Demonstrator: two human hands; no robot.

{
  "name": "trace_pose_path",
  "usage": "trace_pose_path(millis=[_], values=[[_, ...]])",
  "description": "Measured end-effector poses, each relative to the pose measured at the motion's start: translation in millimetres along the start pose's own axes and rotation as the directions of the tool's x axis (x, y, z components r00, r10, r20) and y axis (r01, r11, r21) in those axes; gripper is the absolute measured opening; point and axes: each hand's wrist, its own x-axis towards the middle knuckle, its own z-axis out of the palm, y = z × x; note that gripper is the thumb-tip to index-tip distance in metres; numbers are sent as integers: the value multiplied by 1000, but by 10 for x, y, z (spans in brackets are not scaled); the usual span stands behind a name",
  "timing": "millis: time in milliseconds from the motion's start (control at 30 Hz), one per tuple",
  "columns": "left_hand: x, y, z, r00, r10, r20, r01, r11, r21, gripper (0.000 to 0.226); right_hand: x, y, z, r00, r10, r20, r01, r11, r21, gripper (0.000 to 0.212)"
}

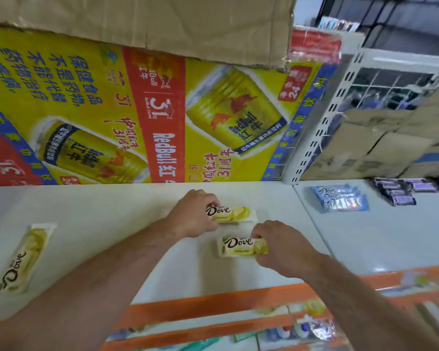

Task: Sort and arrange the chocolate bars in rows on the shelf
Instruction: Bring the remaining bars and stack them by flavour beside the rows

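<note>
Shelf [112, 219], white, orange front edge; contents from left:

- One yellow-and-cream Dove bar [23, 259], lying loose and angled, well apart from the others.
- Left hand [193, 214], fingers closed around the left end of a second yellow Dove bar [235, 214], which lies flat on the shelf.
- Right hand [279, 245], fingers pinched on the right end of a third yellow Dove bar [238, 247], just in front of the second, the two parallel.
- Next shelf panel: small pile of blue Dove bars [340, 197]; beside it, dark purple bars [401, 192] stacked.

Behind: yellow Red Bull carton [137, 110] under a plain cardboard box [162, 24].
</note>
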Motion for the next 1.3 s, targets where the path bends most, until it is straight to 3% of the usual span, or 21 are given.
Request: trace_pose_path(millis=[233, 433, 600, 933, 1100, 1167, 1300], values=[[541, 648, 435, 999, -51, -19, 50, 999, -7, 43, -46, 961, -117, 999, -45, 21, 44, 999, 31, 32], [1006, 968, 639, 980, -184, -78, 181, 982, -47, 42, 76, 1536, -207, 988, -152, 18, 152, 988, -7, 34], [1120, 929, 728, 960, -260, -104, 247, 961, -128, 58, 187, 1680, -184, 973, -223, 61, 222, 975, 27, 38], [1126, 858, 801, 941, -309, -136, 275, 934, -227, 47, 262, 1720, -157, 965, -243, 95, 244, 970, 8, 45], [923, 877, 774, 962, -252, -102, 227, 951, -212, 78, 250, 1683, -182, 975, -202, 95, 198, 979, 49, 44], [681, 834, 782, 975, -196, -101, 184, 976, -118, 88, 235, 1676, -188, 978, -185, 97, 179, 981, 70, 44], [123, 606, 778, 984, -74, -164, 110, 969, 221, 80, 251, 1644, -224, 981, -149, 126, 138, 987, 88, 41]])
